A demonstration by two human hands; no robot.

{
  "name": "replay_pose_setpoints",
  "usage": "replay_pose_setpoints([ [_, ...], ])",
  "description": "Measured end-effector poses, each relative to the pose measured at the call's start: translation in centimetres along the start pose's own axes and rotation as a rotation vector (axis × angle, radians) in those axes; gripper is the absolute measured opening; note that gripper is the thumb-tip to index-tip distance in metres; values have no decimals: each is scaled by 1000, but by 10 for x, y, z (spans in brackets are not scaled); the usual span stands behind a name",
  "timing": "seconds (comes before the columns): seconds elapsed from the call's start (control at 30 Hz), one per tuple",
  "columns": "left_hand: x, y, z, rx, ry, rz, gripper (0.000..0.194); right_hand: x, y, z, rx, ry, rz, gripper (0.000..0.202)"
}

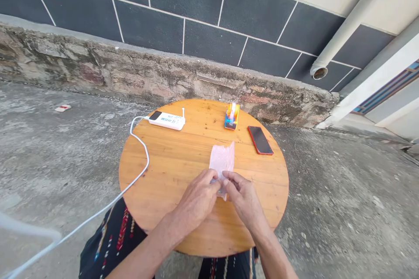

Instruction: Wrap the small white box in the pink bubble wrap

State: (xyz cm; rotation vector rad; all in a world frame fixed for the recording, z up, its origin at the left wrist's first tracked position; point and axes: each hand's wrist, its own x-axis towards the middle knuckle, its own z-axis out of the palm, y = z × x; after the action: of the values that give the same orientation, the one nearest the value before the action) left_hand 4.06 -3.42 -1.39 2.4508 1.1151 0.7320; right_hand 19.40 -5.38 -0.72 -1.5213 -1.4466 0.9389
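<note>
A thin, pale pink plastic bag or sheet (222, 157) lies crinkled near the middle of the round wooden table (170, 161). My left hand (203, 189) pinches its lower part from the left, thumb and fingers pressed together. From the right, my right hand (240, 192) closes thumb and fingertips on the same pink plastic, close beside the left fingertips. The upper part of the plastic spreads away from me, and a short end hangs below my fingers. Whether anything small is inside the pinch is hidden.
A white power bank (166, 120) with a white cable (146, 152) sits at the table's back left. A small colourful tape dispenser (231, 116) stands at the back, and a red-edged phone (260, 140) lies to the right. Behind is a stone-based wall (131, 69).
</note>
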Motion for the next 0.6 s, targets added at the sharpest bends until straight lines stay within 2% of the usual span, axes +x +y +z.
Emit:
replay_pose_setpoints([
  [0.17,-1,-4,1,-64,60,53,22,-3,-2,-2,-30,-48,-48,43],
  [0.43,-3,-5,1,-168,133,51,16,-5,1,-6,-101,-51,-106,37],
  [0.6,-4,-8,2,-244,152,68,21,-1,4,-7,-205,-97,-234,35],
])
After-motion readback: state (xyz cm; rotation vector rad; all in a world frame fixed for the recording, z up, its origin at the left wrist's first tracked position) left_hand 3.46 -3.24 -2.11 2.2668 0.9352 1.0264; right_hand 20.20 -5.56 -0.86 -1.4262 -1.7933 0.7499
